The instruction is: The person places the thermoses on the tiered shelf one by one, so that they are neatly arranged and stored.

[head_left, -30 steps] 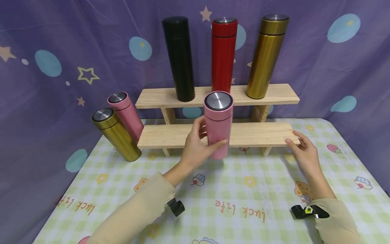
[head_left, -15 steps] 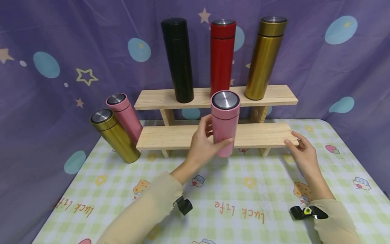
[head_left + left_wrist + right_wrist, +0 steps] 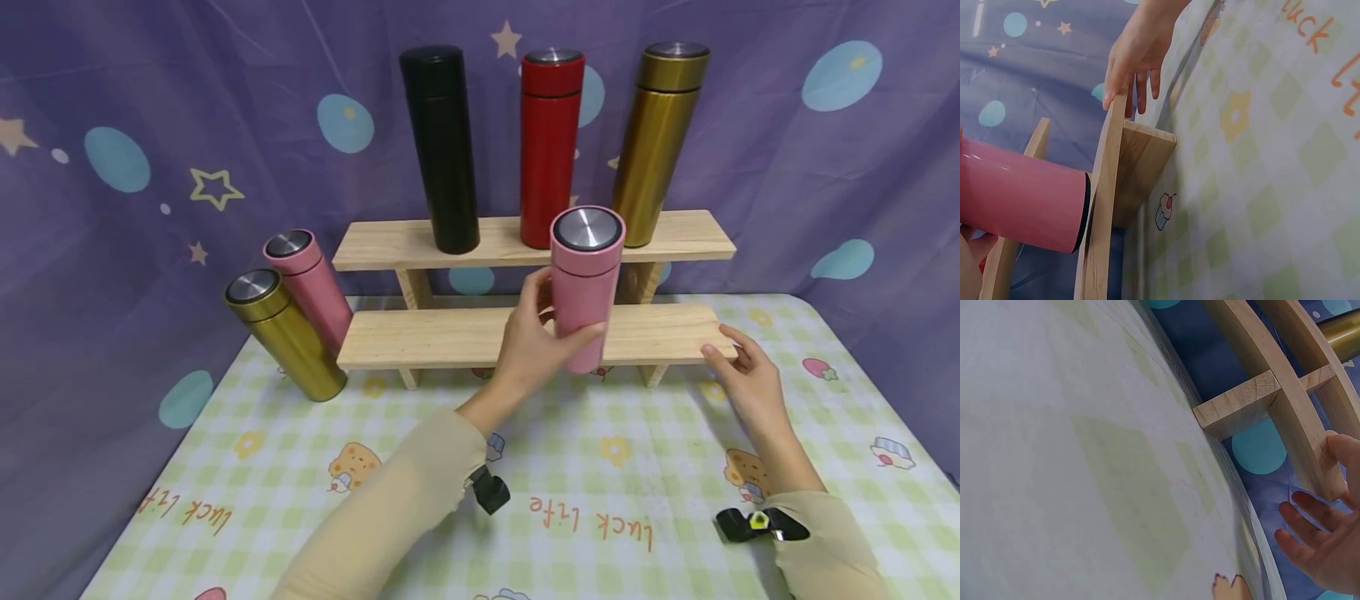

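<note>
A pink thermos (image 3: 582,292) with a steel-topped lid is gripped upright by my left hand (image 3: 528,346), its thumb across the front and fingers round the far side. It overlaps the lower board of the two-tier wooden shelf (image 3: 420,337) in the head view; in the left wrist view its dark-rimmed base is close over that board. My right hand (image 3: 753,383) pinches the right end of the lower board between thumb and index finger, while the other fingers hang loose below, as the right wrist view shows. On the upper board stand a black thermos (image 3: 442,158), a red thermos (image 3: 550,150) and a gold thermos (image 3: 663,142).
Left of the shelf, a second gold thermos (image 3: 292,342) and another pink thermos (image 3: 318,287) stand close together on the checked tablecloth (image 3: 570,467). A purple curtain (image 3: 225,83) with stars hangs behind everything.
My left hand has carried the pink thermos to the right and slightly up, from in front of the red one toward the gold one. The right hand stays at the board's end.
</note>
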`<state>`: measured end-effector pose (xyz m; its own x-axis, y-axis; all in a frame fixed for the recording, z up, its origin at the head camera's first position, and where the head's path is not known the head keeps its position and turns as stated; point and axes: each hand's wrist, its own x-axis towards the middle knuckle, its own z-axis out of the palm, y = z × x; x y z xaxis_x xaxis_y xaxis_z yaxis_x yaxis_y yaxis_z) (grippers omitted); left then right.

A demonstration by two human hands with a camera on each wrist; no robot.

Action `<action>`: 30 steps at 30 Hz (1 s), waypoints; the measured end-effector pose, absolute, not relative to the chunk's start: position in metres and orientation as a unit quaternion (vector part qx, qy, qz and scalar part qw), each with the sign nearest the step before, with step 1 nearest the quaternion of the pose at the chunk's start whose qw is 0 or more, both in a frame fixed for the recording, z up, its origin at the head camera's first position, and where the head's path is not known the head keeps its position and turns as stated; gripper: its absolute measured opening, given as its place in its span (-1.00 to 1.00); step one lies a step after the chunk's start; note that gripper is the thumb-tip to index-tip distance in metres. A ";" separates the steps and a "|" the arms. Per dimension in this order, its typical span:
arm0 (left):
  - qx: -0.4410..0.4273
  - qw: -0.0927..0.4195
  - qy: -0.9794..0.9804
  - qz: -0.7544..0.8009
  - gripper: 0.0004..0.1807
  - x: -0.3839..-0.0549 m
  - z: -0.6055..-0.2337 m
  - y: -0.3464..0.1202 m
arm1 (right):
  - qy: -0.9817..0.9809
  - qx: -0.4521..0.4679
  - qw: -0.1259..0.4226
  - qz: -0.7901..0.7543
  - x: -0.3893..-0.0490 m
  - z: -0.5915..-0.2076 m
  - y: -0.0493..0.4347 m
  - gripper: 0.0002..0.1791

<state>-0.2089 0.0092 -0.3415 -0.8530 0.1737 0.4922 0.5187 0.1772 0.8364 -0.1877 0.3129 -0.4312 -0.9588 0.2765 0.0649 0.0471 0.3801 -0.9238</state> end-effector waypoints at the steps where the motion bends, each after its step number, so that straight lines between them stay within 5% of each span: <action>1: -0.232 0.144 -0.751 -0.601 -0.12 -0.210 -0.341 0.012 | -0.825 -0.098 0.105 0.547 -0.187 -0.431 0.313 -0.23; 30: -0.237 0.150 -0.756 -0.591 -0.11 -0.237 -0.340 0.065 | -0.827 -0.097 0.102 0.544 -0.188 -0.432 0.314 -0.23</action>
